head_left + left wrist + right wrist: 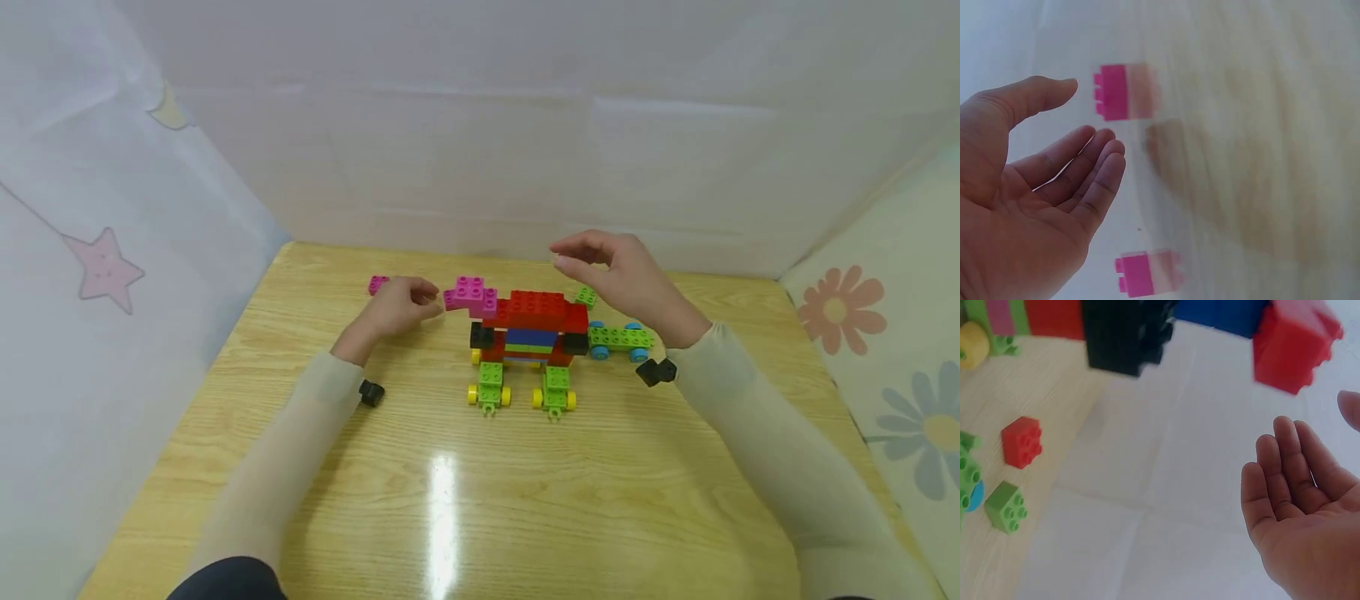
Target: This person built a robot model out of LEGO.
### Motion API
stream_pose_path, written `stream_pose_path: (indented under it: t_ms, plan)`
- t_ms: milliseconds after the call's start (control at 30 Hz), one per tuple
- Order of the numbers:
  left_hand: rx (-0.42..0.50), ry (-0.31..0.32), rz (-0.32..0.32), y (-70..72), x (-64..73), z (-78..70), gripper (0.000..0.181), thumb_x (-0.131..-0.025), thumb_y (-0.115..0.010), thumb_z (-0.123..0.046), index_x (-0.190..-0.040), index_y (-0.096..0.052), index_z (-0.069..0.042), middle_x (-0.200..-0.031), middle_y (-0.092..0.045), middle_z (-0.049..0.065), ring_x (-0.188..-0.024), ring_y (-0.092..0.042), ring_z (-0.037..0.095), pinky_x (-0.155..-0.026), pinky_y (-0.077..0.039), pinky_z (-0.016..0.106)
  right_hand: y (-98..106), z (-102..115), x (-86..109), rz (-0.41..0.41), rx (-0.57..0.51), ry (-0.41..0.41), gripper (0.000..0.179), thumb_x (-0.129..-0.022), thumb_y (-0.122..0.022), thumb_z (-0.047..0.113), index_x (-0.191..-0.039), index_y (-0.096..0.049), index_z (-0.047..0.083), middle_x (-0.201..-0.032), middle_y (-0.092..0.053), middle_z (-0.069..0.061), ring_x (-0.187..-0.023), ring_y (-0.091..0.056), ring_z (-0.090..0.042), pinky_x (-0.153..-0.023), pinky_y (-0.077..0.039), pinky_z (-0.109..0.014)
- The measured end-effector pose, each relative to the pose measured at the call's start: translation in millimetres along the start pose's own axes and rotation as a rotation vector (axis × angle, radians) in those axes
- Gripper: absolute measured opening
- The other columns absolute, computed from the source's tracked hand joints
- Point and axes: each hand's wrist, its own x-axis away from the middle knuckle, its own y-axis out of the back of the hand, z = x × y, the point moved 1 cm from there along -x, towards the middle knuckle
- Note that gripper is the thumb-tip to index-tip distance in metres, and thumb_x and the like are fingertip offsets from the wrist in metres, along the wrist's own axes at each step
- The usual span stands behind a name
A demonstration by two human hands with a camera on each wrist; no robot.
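A toy-brick figure [536,310] stands mid-table, with a red top, a pink brick piece at its left end, black and blue bricks below and green legs on yellow wheels. To its left is my left hand [401,307], fingers loosely bent around nothing. In the left wrist view, pink bricks [1116,92] lie beyond the fingertips, apart from the hand [1054,181]. My right hand [618,275] hovers above the figure's right end with gently bent fingers. The right wrist view shows that palm [1310,531] bare, below a red brick [1291,350] of the figure.
Right of the figure stands a green wheeled base [621,338] with blue wheels. Behind it lies a green brick [587,296], and the right wrist view also shows a loose red brick [1021,442]. A white cloth wall [465,175] rises along the table's back edge.
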Motion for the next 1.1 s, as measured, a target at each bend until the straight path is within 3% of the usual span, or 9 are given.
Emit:
stream_pose_path:
  t_ms: [233, 400, 567, 733, 867, 967, 1100]
  plan:
    - [0.096, -0.088, -0.008, -5.5, 35.3, -23.8, 0.044, -0.106, -0.079, -0.028, -0.142, -0.073, -0.004, -0.135, -0.076, 0.017, -0.119, -0.071, 0.031, -0.107, -0.06, 0.048, 0, -23, -23.0, 0.058, -0.012, -0.046, 0.042, -0.114, -0.066, 0.045, -0.146, -0.073, 0.019, -0.15, -0.071, -0.007, -0.132, -0.067, -0.028, -0.12, -0.051, -0.056]
    - [0.196, -0.162, 0.086, -15.3, 53.0, -44.6, 0.044, -0.104, -0.082, -0.023, -0.142, -0.072, -0.002, -0.137, -0.076, 0.018, -0.117, -0.071, 0.028, -0.106, -0.061, 0.044, -3, -43, -44.2, 0.116, 0.052, -0.066, 0.045, -0.114, -0.064, 0.047, -0.149, -0.071, 0.018, -0.153, -0.07, -0.009, -0.136, -0.066, -0.031, -0.121, -0.051, -0.058]
    - [0.205, -0.226, 0.151, -24.5, 65.0, -60.5, 0.048, -0.101, -0.083, -0.017, -0.145, -0.07, -0.004, -0.138, -0.075, 0.014, -0.121, -0.073, 0.028, -0.111, -0.062, 0.047, -16, -57, -75.8, 0.213, 0.174, -0.029, 0.045, -0.114, -0.066, 0.043, -0.15, -0.071, 0.017, -0.147, -0.073, -0.009, -0.131, -0.068, -0.032, -0.117, -0.054, -0.058]
    - [0.22, -0.247, 0.186, -32.7, 70.3, -69.8, 0.053, -0.1, -0.084, -0.018, -0.147, -0.067, -0.001, -0.132, -0.074, 0.014, -0.124, -0.074, 0.03, -0.114, -0.061, 0.05, -41, -58, -106.2, 0.335, 0.231, 0.028, 0.046, -0.11, -0.073, 0.033, -0.151, -0.07, 0.011, -0.141, -0.076, -0.012, -0.128, -0.07, -0.032, -0.115, -0.057, -0.056]
    - [0.192, -0.276, 0.148, -39.2, 69.4, -74.6, 0.04, -0.099, -0.087, -0.022, -0.133, -0.075, -0.004, -0.12, -0.077, 0.011, -0.116, -0.077, 0.027, -0.111, -0.062, 0.049, -63, -59, -124.9, 0.407, 0.237, 0.04, 0.052, -0.106, -0.079, 0.033, -0.152, -0.069, 0.01, -0.14, -0.077, -0.011, -0.13, -0.071, -0.029, -0.116, -0.058, -0.053]
    - [0.186, -0.293, 0.129, -42.2, 69.5, -77.1, 0.032, -0.098, -0.088, -0.021, -0.123, -0.077, -0.006, -0.116, -0.078, 0.009, -0.111, -0.078, 0.024, -0.107, -0.064, 0.047, -78, -62, -134.7, 0.438, 0.232, 0.048, 0.052, -0.104, -0.08, 0.03, -0.15, -0.069, 0.008, -0.139, -0.077, -0.01, -0.129, -0.071, -0.028, -0.115, -0.059, -0.05]
    - [0.184, -0.307, 0.143, -41.7, 70.7, -78.4, 0.031, -0.097, -0.089, -0.019, -0.122, -0.077, -0.006, -0.117, -0.079, 0.009, -0.11, -0.078, 0.023, -0.105, -0.065, 0.045, -95, -63, -139.7, 0.465, 0.21, 0.061, 0.048, -0.104, -0.076, 0.019, -0.149, -0.069, 0.003, -0.141, -0.076, -0.014, -0.129, -0.072, -0.031, -0.117, -0.058, -0.049]
